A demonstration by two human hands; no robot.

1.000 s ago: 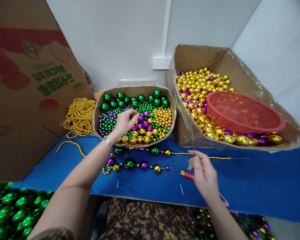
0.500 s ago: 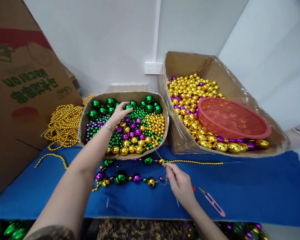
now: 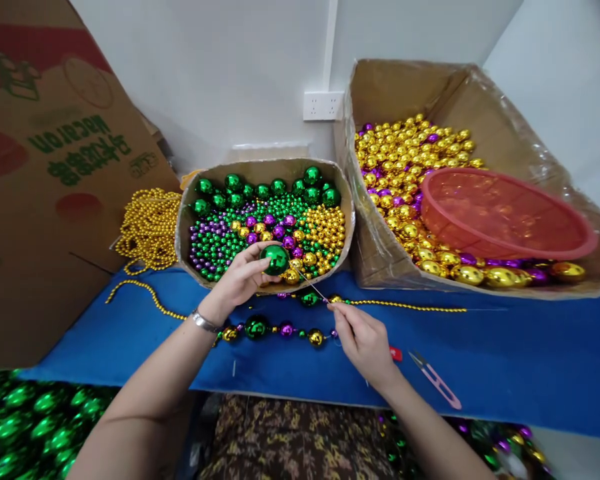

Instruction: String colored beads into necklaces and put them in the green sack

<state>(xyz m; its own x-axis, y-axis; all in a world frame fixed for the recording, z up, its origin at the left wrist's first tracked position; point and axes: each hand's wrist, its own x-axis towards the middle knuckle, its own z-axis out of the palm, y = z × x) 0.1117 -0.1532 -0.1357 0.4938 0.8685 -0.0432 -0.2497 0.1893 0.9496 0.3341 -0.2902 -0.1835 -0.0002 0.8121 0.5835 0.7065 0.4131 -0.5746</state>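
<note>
My left hand (image 3: 241, 277) grips a large shiny green bead (image 3: 275, 260) between thumb and fingers, above the front rim of the bead box (image 3: 179, 233). In my right hand (image 3: 365, 337) a thin needle (image 3: 314, 285) is pinched, its tip pointing up and left toward the green bead but apart from it. Below my hands lies a strand of green, purple and gold beads (image 3: 257, 327) on the blue cloth; its right end sits by my right hand. The box holds green, purple and gold beads sorted loosely by colour.
A bigger carton (image 3: 375, 267) of gold and purple beads, with a red plastic basket (image 3: 510, 250) on top, stands at right. Pink thread snips (image 3: 437, 381) lie right of my right hand. Gold bead strings (image 3: 150, 230) are heaped at left beside a tall cardboard box (image 3: 25, 280).
My left hand has come back from the far side of the bead box toward me, now with a large green bead. My right hand stays nearly in place with the needle.
</note>
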